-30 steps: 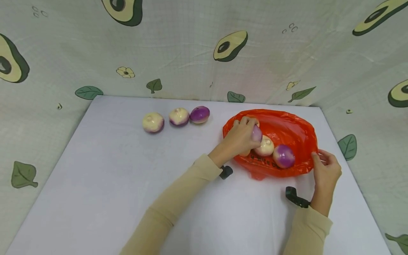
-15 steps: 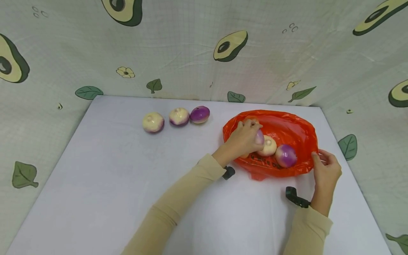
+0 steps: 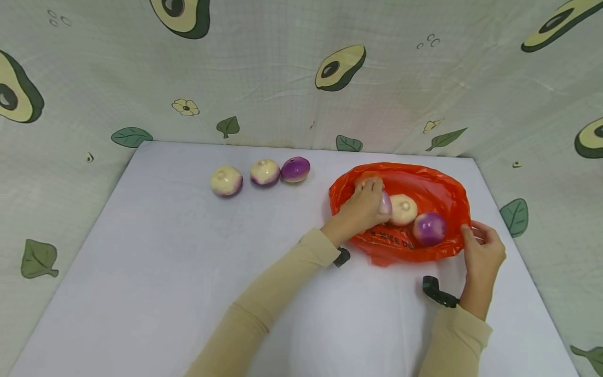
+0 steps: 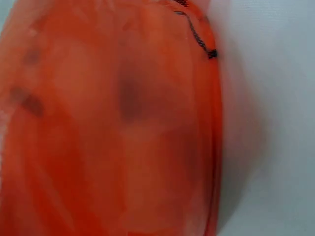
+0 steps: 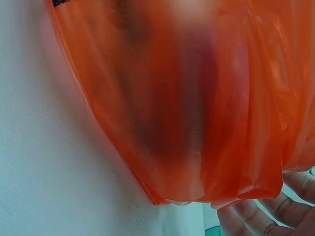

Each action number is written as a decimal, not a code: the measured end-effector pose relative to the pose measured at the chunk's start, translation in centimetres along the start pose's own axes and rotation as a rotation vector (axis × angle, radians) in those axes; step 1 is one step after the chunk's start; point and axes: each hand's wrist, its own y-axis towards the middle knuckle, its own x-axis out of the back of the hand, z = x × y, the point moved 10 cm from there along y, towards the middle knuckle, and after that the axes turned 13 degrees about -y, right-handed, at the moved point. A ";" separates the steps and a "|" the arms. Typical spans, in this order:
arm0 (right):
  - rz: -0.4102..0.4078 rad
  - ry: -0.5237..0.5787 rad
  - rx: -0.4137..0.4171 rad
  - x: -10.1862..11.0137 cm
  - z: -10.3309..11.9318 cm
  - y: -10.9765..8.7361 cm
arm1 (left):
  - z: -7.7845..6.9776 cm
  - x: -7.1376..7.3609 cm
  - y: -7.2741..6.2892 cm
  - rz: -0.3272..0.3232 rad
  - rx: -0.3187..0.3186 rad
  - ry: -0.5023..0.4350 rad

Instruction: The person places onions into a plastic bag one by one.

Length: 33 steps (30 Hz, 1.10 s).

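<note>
A red plastic bag (image 3: 440, 188) lies with its mouth spread wide at the right of the table. Inside it, my left hand (image 3: 360, 207) grips a purple-and-white turnip (image 3: 386, 202), mostly hidden by the fingers. Right of that hand lie a cream-side-up turnip (image 3: 403, 209) and a purple-side-up turnip (image 3: 430, 229). My right hand (image 3: 483, 250) pinches the bag's right rim between thumb and fingers. Red plastic (image 4: 123, 147) fills most of the left wrist view. In the right wrist view, fingers (image 5: 290, 211) show beneath the bag's edge.
Outside the bag, toward the back of the white table (image 3: 188, 262), stand three turnips in a row: a cream one (image 3: 226, 181), another cream one (image 3: 265, 172) and a purple one (image 3: 295, 169). Behind the table hangs an avocado-print cloth (image 3: 273, 68).
My left hand has moved a little to the right inside the bag with the turnip. The cream and purple turnips beside it have shifted right. My right hand stays at the rim.
</note>
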 end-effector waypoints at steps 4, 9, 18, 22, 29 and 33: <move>-0.007 -0.014 -0.002 0.0 0.1 -0.2 | 0.4 -0.5 0.3 0.003 0.031 0.024; -0.021 -0.029 -0.001 0.4 0.8 -1.3 | 0.6 -0.9 0.6 0.013 0.046 0.007; -0.031 -0.015 -0.020 0.6 1.8 -2.6 | 0.9 -1.1 0.9 0.049 0.050 -0.030; -0.035 -0.014 -0.016 0.7 1.8 -2.6 | 0.9 -0.9 0.7 0.079 0.046 -0.023; -0.034 -0.013 0.002 0.7 1.9 -2.5 | 1.1 -0.8 0.6 0.132 0.060 -0.059; -0.038 0.004 0.002 0.8 2.2 -2.6 | 0.7 -0.5 0.6 0.107 0.032 -0.019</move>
